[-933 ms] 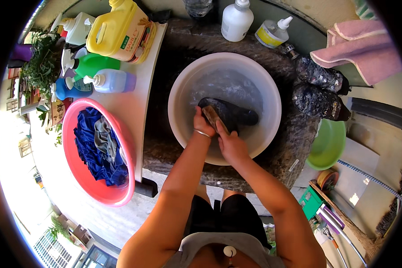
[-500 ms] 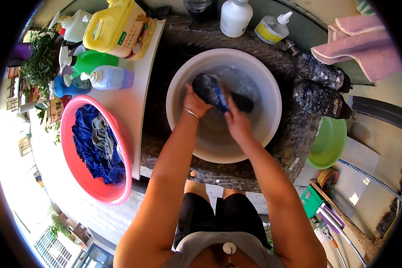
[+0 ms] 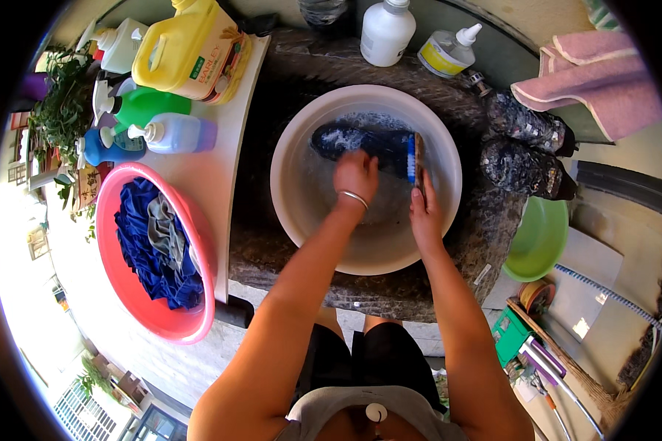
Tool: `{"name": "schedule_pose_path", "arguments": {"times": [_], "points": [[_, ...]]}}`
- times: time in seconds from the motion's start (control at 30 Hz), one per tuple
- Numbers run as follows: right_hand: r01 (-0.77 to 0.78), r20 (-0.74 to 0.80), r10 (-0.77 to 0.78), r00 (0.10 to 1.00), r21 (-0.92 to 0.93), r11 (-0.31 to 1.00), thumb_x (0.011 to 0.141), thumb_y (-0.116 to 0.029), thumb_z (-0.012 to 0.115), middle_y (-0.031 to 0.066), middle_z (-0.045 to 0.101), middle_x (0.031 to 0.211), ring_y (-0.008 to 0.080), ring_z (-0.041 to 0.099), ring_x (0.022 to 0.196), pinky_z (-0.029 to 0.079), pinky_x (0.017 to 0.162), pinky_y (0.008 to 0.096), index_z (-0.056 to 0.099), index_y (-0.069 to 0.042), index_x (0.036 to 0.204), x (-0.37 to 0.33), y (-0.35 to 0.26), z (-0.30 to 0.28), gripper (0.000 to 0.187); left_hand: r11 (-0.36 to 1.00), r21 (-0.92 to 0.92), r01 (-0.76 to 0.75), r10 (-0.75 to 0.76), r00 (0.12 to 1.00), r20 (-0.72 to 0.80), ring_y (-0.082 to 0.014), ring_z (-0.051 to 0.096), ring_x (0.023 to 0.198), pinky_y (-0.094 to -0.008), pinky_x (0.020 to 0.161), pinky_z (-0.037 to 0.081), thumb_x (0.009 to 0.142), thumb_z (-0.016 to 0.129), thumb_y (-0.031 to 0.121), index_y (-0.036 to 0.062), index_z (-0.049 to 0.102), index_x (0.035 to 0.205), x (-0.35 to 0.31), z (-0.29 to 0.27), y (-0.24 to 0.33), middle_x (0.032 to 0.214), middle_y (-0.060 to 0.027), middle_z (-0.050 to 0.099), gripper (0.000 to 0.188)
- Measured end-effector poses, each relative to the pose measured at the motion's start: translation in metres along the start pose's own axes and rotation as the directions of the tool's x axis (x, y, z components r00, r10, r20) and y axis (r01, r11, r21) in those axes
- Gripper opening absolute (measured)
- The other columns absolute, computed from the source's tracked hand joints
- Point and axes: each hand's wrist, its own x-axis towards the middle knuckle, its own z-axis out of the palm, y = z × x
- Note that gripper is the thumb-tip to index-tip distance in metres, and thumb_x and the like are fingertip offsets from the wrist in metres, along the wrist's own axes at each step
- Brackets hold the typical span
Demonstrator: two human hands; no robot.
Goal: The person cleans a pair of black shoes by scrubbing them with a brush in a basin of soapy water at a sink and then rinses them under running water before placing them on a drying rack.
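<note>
In the round pale basin (image 3: 290,220) a dark, wet shoe (image 3: 390,145) lies crosswise, with white suds on its left end and beyond it. My left hand (image 3: 355,178) is closed at the near side of the shoe, its fingers curled against it and partly blurred. A scrub brush (image 3: 418,156) with blue bristles and a brown wooden back is gripped by my right hand (image 3: 427,213). The brush stands on edge by the shoe's right end, bristles turned left toward it. Cloudy water lies around the shoe.
Left is a pink tub (image 3: 207,294) of blue and grey cloth. Pump bottles (image 3: 176,134) and a yellow jug (image 3: 180,55) line the white counter. Dark glittery boots (image 3: 524,163) stand right, near a green basin (image 3: 541,242). White bottles (image 3: 387,33) stand behind, a pink towel (image 3: 581,81) far right.
My left hand has moved right and nearer, from the shoe's left end to its near side. The brush has gone right and turned upright; the shoe now lies more level.
</note>
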Motion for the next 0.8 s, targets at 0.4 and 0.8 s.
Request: {"name": "schedule_pose_path", "arguments": {"times": [0.4,0.8], "points": [[-0.316,0.082,0.308,0.948,0.369,0.874,0.095,-0.025,0.052,-0.0027,0.046,0.074,0.0045,0.037,0.054,0.030,0.042,0.0221,0.030,-0.014,0.144,-0.033,-0.005,0.008,0.055,0.730,0.533,-0.428,0.487,0.873,0.034,-0.0313,0.058,0.082,-0.0440,0.067,0.049,0.070,0.069,0.016,0.0105,0.060,0.082,0.009,-0.022,-0.062,0.088,-0.0116,0.057,0.016],[0.460,0.129,-0.447,0.885,-0.381,0.802,0.092,-0.022,0.054,0.0160,0.059,0.085,0.0369,0.059,0.071,0.047,0.065,0.0461,0.029,-0.017,0.144,-0.039,-0.013,0.047,0.058,0.386,-0.900,0.202,-0.105,0.979,0.175,-0.0225,0.060,0.086,-0.0344,0.075,0.048,0.082,0.060,0.023,0.0033,0.059,0.093,0.003,-0.003,-0.129,0.094,-0.0108,0.063,0.022]]}}
